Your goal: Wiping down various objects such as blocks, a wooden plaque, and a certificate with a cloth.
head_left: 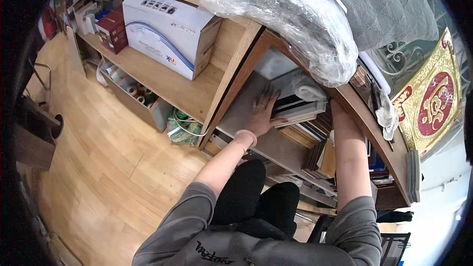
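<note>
My left hand [266,111] reaches into a wooden cabinet [235,113], fingers spread. It rests on the near left end of a stack of flat frames [300,109], with a ring and a pale bracelet showing. A rolled white cloth [310,92] lies on top of these frames. From the right, my right forearm [349,152] goes in beside the stack. The right hand itself is hidden behind the cabinet's top edge, so its grip does not show. Under the top frames sit several thin brown boards [301,135].
Bulky plastic-wrapped goods [290,19] and a grey cushion [384,5] hang over the cabinet top. To the left, a shelf holds a large white box [165,32] and a dark red box [113,32]. A drawer of bottles [140,96] stands below. A gold-and-red ornament [433,101] leans at right.
</note>
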### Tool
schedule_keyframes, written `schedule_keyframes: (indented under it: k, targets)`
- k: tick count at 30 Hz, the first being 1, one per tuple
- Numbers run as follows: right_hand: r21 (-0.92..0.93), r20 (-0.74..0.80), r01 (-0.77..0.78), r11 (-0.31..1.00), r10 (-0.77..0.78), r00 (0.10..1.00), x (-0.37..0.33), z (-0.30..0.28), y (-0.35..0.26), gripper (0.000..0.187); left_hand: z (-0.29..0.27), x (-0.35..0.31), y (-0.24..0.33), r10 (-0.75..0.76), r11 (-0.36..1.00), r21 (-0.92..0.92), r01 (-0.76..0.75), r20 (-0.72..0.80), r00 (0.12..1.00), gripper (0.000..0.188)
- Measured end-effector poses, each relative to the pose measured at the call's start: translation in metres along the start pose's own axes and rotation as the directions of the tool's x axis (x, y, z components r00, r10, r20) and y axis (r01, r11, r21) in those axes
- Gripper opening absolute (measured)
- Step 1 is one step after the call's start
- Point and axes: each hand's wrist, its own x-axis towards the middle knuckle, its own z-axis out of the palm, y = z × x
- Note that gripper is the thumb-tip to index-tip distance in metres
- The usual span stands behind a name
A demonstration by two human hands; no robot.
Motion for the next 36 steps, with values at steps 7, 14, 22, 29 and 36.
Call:
schedule_keyframes:
  k: [7, 14, 22, 29, 36]
  targets:
    - [-0.026, -0.067, -0.1, 0.995, 0.098, 0.993, 0.11, 0.018, -0.043, 0.041, 0.038, 0.021, 0.031, 0.045, 0.962, -0.249, -0.115, -0.273, 0.961, 0.084]
    - [0.061, -0.033, -0.141, 0.988, 0.143, 0.989, -0.008, -0.003, -0.004, 0.04, 0.025, 0.006, 0.002, 0.034, 0.977, -0.191, -0.091, -0.287, 0.957, 0.092]
    - [0.105, -0.055, -0.232, 0.967, 0.239, 0.969, -0.029, -0.019, -0.005, 0.04, 0.023, 0.002, 0.025, -0.096, 0.993, -0.097, 0.073, -0.267, 0.959, 0.117]
    - [0.12, -0.143, -0.36, 0.925, 0.375, 0.916, 0.045, -0.005, -0.057, 0.04, 0.031, 0.008, 0.023, 0.031, 0.984, -0.166, -0.058, -0.164, 0.986, 0.121]
    - [0.855, 0.072, -0.407, 0.321, 0.705, 0.706, -0.069, -0.017, -0.095, 0.049, 0.035, -0.008, 0.002, -0.023, 0.977, -0.213, -0.011, -0.155, 0.988, 0.123]
